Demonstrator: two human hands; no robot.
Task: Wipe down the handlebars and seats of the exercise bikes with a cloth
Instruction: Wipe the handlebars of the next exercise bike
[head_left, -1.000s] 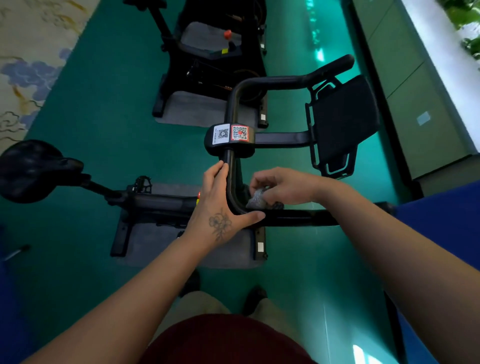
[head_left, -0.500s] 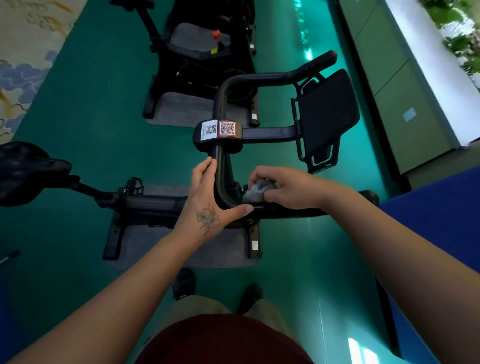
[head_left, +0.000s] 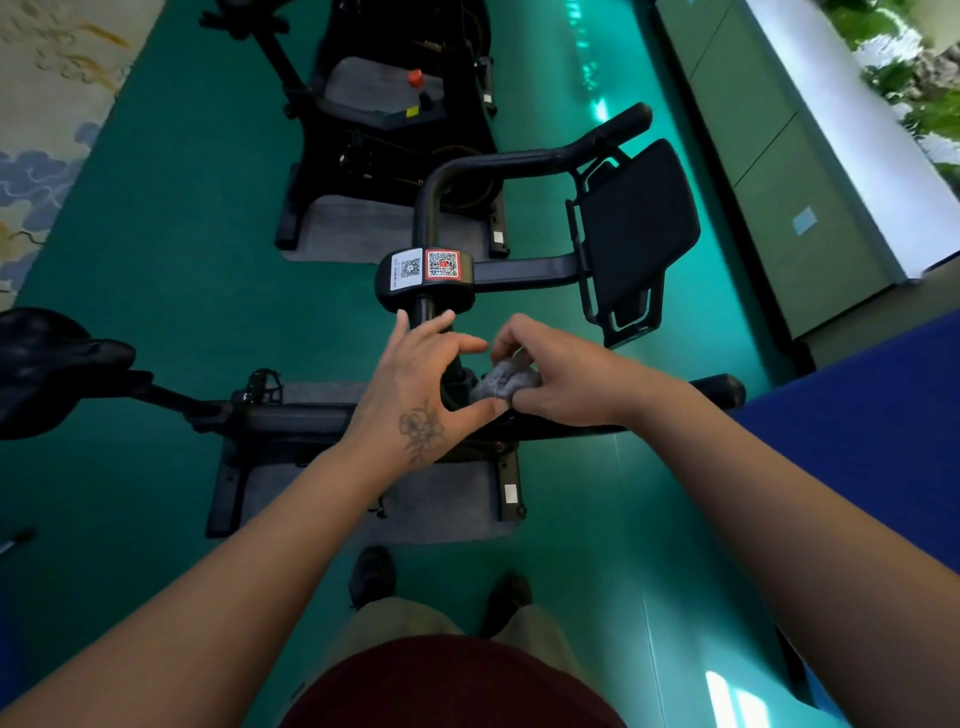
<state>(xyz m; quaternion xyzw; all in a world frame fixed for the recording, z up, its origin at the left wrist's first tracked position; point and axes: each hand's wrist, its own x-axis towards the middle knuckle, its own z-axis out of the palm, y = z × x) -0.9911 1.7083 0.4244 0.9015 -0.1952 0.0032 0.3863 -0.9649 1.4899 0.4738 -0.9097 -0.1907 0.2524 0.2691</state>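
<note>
Gripping a crumpled grey cloth (head_left: 501, 384) (balled up) against black handlebars (head_left: 519, 156)

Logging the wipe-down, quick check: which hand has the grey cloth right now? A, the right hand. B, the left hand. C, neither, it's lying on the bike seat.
A: the right hand pinches the crumpled grey cloth against the handlebar bend, while the left hand holds no cloth.
</note>
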